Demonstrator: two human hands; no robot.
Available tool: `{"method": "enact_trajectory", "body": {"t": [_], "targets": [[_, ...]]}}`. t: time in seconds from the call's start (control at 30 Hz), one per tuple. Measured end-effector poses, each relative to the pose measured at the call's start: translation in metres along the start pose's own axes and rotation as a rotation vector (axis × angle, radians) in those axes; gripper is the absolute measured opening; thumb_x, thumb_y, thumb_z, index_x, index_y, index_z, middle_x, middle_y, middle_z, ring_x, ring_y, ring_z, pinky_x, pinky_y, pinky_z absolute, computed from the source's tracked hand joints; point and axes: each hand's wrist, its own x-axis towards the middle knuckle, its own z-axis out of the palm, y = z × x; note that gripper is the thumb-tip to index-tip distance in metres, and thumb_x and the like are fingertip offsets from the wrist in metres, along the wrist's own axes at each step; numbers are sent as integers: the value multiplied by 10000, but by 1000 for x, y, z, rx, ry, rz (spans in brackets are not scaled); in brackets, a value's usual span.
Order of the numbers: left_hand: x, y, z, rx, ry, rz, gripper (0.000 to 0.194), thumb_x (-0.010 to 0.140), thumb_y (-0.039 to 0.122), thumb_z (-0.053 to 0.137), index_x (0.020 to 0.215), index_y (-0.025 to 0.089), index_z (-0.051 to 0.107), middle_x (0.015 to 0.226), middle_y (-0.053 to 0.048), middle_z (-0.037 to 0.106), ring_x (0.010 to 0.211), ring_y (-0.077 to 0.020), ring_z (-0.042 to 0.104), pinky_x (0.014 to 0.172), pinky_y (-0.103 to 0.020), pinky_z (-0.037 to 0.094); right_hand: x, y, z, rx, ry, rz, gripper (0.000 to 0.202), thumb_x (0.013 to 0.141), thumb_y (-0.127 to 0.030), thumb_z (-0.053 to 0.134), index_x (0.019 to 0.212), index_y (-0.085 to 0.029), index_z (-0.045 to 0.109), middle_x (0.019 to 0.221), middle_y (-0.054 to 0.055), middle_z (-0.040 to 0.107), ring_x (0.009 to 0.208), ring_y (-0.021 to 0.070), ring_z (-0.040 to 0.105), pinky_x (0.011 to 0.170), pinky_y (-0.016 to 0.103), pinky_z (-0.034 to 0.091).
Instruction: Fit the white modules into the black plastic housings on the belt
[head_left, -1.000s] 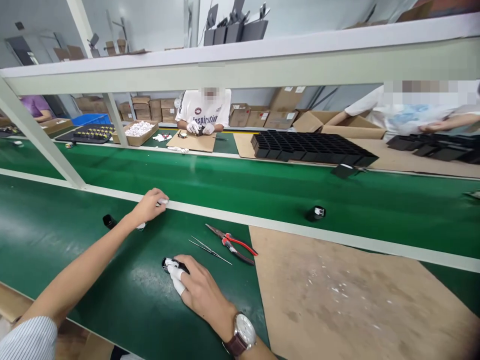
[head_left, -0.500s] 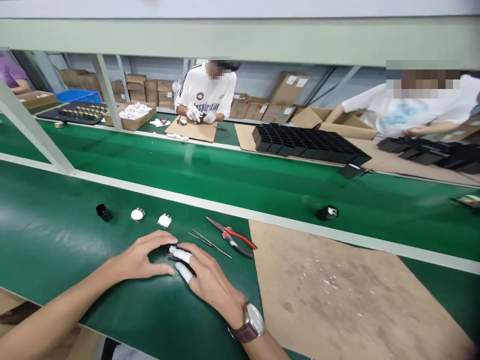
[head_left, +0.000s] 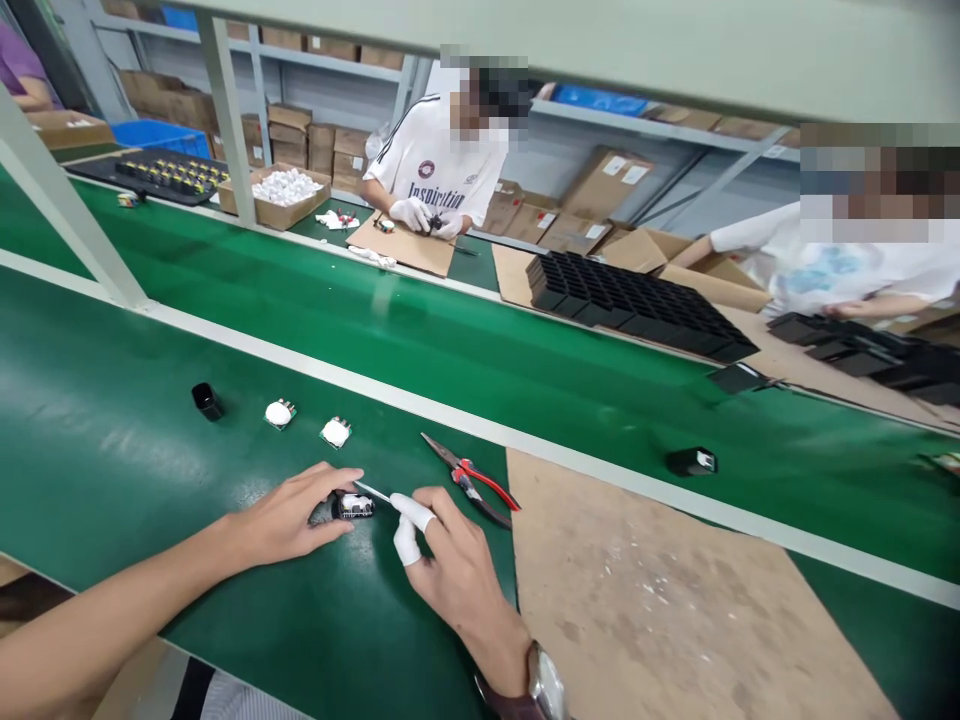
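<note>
The green bench carries pliers (partly red), two white-topped parts, a black case and cardboard.

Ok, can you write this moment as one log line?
left hand: holds black case | right hand: holds tweezers | bench: pliers beyond right hand

The bare left forearm slants in from the lower left, its wrist nearly straight. The left hand lies low with its back upward, thumb and index finger curved into a C-shaped grip, tips apart and directed toward the other hand. The right hand comes up from the lower right, index finger and thumb in white finger covers, bent together in a pinch, the remaining fingers curled. A wristwatch circles the right wrist, partly cut off below.
</note>
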Motion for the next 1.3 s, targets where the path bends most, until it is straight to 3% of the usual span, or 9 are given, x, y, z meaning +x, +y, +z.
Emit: {"method": "enact_trajectory", "body": {"t": [0.17, 0.5, 0.63, 0.77, 0.87, 1.03, 1.17, 1.3], "targets": [[0, -1, 0, -41, 38, 55, 747, 1014, 248, 667, 1622, 340, 243, 1248, -27, 716, 1018, -203, 659, 992, -383, 552, 2, -7, -12, -113, 13, -44, 257, 984, -41, 521, 1178, -156, 645, 950, 68, 626, 736, 182, 579, 627, 307, 480], [-1, -1, -1, -15, 41, 47, 734, 1018, 264, 664, 1623, 351, 258, 1247, -24, 727, 998, -204, 674, 976, -397, 574, 4, 0, -10, -109, 16, -50, 222, 980, -35, 507, 1108, -143, 653, 932, 64, 621, 704, 166, 554, 608, 296, 452], [-3, -2, 0, 6, 26, 26, 738, 1021, 269, 670, 1627, 372, 261, 1267, -17, 726, 1000, -197, 705, 1079, -452, 544, 5, -4, -5, -90, 23, -48, 215, 974, -27, 511, 1083, -148, 652, 937, 65, 618, 711, 165, 544, 612, 293, 450], [-5, -4, 1, -27, -16, -15, 735, 1032, 280, 656, 1635, 384, 247, 1325, -42, 699, 1088, -214, 719, 923, -363, 619, 7, -9, -5, -53, 14, -58, 220, 976, -29, 506, 1089, -145, 654, 919, 62, 604, 707, 164, 533, 607, 294, 440], [-5, -5, 2, -40, -22, 7, 735, 1040, 279, 647, 1637, 382, 231, 1337, -46, 694, 1129, -219, 715, 909, -355, 623, 9, -11, -9, -41, 4, -64, 219, 971, -27, 508, 1079, -146, 656, 905, 58, 596, 714, 167, 529, 597, 296, 421], [-2, 0, -2, 13, -3, 56, 566, 1046, 276, 639, 1554, 303, 392, 1277, -79, 699, 1054, -214, 724, 899, -358, 627, 8, -11, -15, -34, -23, -45, 198, 978, -38, 498, 962, -168, 647, 896, 51, 595, 698, 158, 518, 594, 296, 412], [3, 1, -5, 39, 20, 260, 359, 1043, 182, 626, 1391, 242, 561, 1240, -105, 710, 1128, -235, 688, 964, -384, 608, 8, -12, -20, -22, -99, 9, 231, 998, -69, 468, 902, -187, 642, 879, 43, 586, 661, 149, 520, 572, 298, 404], [7, -1, -6, 30, 73, 370, 387, 1010, 128, 669, 1381, 200, 590, 1258, -139, 717, 1131, -248, 685, 977, -417, 605, 6, 2, -24, 60, -92, 118, 234, 1004, -96, 471, 1056, -208, 670, 928, 33, 634, 671, 146, 578, 591, 290, 473]]}}
